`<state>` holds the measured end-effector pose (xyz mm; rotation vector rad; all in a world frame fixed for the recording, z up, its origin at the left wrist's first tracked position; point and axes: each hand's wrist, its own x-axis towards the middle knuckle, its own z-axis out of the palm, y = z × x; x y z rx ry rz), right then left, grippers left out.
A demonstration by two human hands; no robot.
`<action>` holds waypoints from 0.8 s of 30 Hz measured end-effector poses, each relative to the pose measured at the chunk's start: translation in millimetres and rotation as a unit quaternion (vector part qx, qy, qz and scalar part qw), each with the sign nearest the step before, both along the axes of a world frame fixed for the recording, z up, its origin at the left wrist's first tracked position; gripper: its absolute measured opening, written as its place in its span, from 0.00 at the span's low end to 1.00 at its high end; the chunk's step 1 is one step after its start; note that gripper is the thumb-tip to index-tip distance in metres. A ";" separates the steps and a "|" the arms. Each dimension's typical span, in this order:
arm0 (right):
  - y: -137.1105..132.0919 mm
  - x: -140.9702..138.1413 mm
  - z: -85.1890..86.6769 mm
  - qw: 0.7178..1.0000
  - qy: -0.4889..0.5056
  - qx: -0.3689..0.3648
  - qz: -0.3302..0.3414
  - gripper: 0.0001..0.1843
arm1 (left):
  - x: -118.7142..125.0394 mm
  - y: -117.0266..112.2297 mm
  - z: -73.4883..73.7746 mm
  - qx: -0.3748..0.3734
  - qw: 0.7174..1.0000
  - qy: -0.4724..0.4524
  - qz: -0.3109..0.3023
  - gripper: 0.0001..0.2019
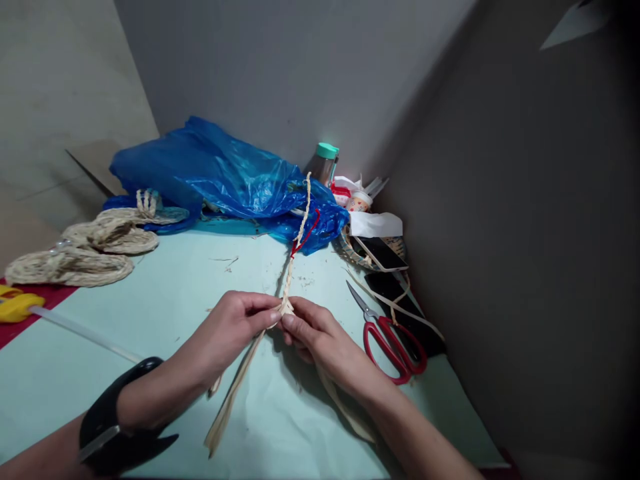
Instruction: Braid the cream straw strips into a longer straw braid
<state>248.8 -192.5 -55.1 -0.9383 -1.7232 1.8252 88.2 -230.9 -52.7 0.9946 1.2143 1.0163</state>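
Observation:
A thin braid of pale straw runs from the blue plastic bag down to my hands, with a red string tied on it partway. My left hand pinches the braid's lower end from the left; a black band sits on that wrist. My right hand pinches the same spot from the right, fingertips touching the left ones. Loose flat straw strips trail from the pinch toward me across the pale green table cover.
Red-handled scissors lie just right of my right hand. A blue plastic bag lies at the back, coils of finished braid at the left. A flask, cups, a basket and phones crowd the right corner. A yellow tool is far left.

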 end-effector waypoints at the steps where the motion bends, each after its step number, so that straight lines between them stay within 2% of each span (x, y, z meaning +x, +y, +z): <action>1: -0.4 0.8 -0.4 1.000 -0.008 0.002 -0.005 0.09 | -0.3 -0.4 0.5 0.013 1.000 0.013 -0.003 0.09; 6: 1.2 2.6 -9.1 1.000 0.022 0.011 -0.014 0.13 | -1.0 -1.7 1.0 0.056 0.987 0.151 -0.030 0.09; 9: 0.9 0.4 -14.1 0.997 -0.020 0.069 -0.035 0.14 | 2.2 -2.8 0.8 0.069 0.972 0.220 -0.032 0.11; 12: -0.8 -0.9 -12.1 0.986 -0.072 0.140 -0.049 0.15 | 5.1 -4.8 4.4 0.083 0.948 0.307 -0.030 0.09; 15: -2.6 -0.7 -7.2 0.975 -0.106 0.177 -0.078 0.14 | 3.2 -7.7 11.1 0.090 0.915 0.392 -0.024 0.10; 19: -3.9 -0.3 -7.8 0.966 -0.114 0.209 -0.100 0.16 | 1.2 -13.1 14.7 0.133 0.897 0.420 -0.042 0.16; 21: -3.0 0.1 -11.5 0.971 -0.091 0.198 -0.093 0.15 | 4.6 -16.0 10.9 0.182 0.884 0.424 -0.072 0.15; 24: 0.1 1.6 -15.8 0.992 -0.022 0.103 -0.069 0.13 | 12.9 -19.6 0.0 0.277 0.830 0.470 -0.114 0.13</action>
